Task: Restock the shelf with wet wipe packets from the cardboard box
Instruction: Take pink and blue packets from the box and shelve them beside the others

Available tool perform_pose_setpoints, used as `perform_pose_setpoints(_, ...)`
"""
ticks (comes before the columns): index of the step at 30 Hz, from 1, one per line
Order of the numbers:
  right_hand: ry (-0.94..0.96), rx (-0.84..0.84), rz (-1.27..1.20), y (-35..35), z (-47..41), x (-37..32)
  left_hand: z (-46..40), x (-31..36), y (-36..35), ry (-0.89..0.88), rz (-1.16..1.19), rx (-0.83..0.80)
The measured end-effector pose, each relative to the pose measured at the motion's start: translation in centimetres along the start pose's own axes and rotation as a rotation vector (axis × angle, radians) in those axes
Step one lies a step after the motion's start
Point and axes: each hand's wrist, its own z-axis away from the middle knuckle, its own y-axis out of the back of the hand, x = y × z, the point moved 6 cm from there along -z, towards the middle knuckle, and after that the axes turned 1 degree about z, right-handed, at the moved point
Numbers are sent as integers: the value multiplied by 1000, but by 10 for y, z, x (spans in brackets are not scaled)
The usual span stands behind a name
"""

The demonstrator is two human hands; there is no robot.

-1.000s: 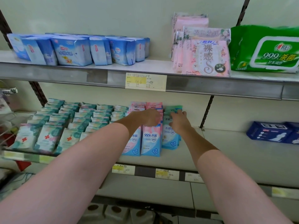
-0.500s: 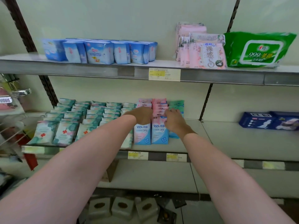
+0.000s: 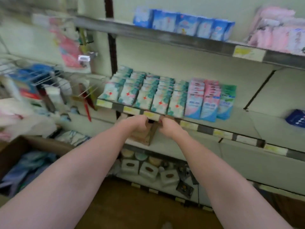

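I have both hands low, under the front lip of the shelf (image 3: 206,128). My left hand (image 3: 137,124) and right hand (image 3: 168,128) curl their fingers over the top of a small cardboard box (image 3: 145,136) on the shelf below (the blur hides the fingertips). Wet wipe packets (image 3: 208,103) stand in rows above.
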Motion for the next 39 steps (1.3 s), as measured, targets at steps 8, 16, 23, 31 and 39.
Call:
perform_pose_setpoints(8, 201, -195, 58, -123, 29, -145, 104, -140, -102, 222, 159, -76)
perform_pose_setpoints(16, 493, -385, 205, -228, 44, -279, 190, -265, -176, 485, 307, 14)
perform_pose_setpoints(23, 684, -530, 274, -301, 36, -374, 242, -352, -215, 664, 385, 19)
perform_pose_setpoints(31, 688, -664, 198, -376, -15, -456, 255, -448, -238, 824, 365, -97)
perform_pose_setpoints(39, 577, -765, 93, -422, -77, -484, 232, -515, -234, 869, 353, -173)
